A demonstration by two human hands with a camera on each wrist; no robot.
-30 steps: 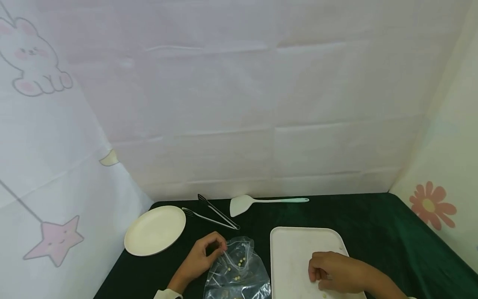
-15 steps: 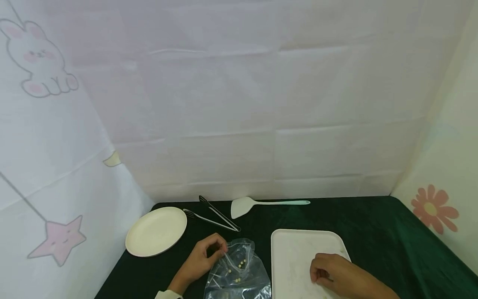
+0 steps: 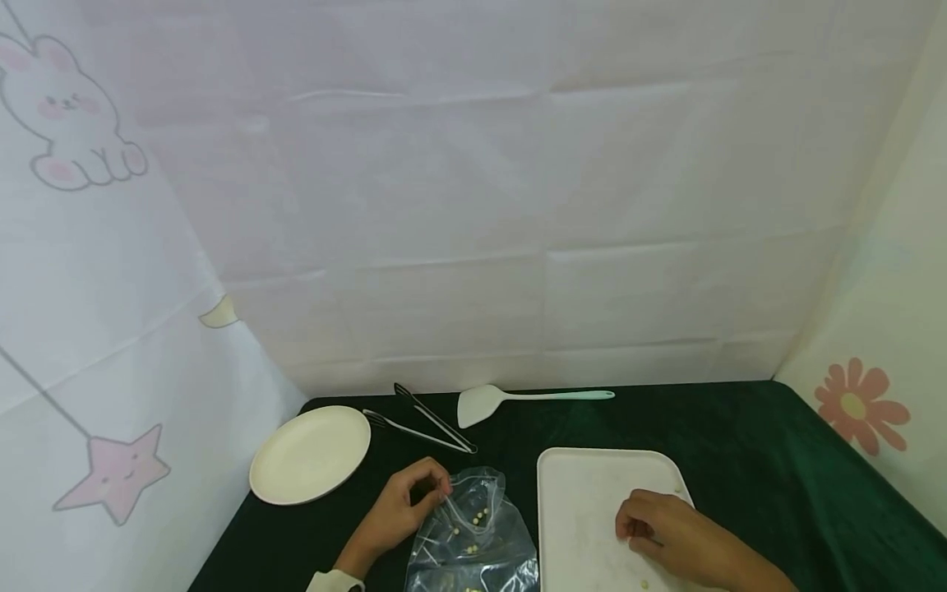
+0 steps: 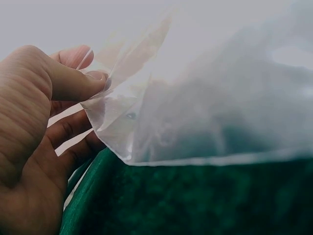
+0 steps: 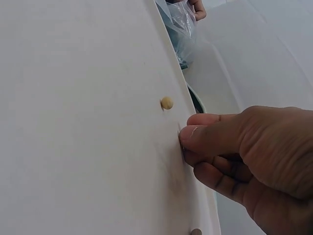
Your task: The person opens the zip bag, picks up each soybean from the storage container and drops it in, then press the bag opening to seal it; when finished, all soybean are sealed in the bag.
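In the head view my left hand (image 3: 403, 508) pinches the rim of a clear plastic bag (image 3: 503, 543) between thumb and fingers. Several small yellow soybeans (image 3: 479, 518) show inside the bag. The left wrist view has the thumb and fingertips on the clear film (image 4: 129, 132). My right hand (image 3: 676, 538) is over the white tray (image 3: 577, 510), its fingers curled and thumb close to the index finger. In the right wrist view the fingertips are at the tray surface, near a loose soybean (image 5: 167, 103); whether anything is between them is hidden.
An oval cream plate (image 3: 311, 456) lies at the left. Behind the bag are metal tongs (image 3: 436, 427) and a white spatula (image 3: 481, 405) with a pale green handle. Dark green cloth (image 3: 740, 427) covers the table. A printed white curtain (image 3: 473, 205) stands behind.
My right hand has shifted slightly away from the near side of the tray, and its fingers have moved a little. The left hand keeps its hold on the bag.
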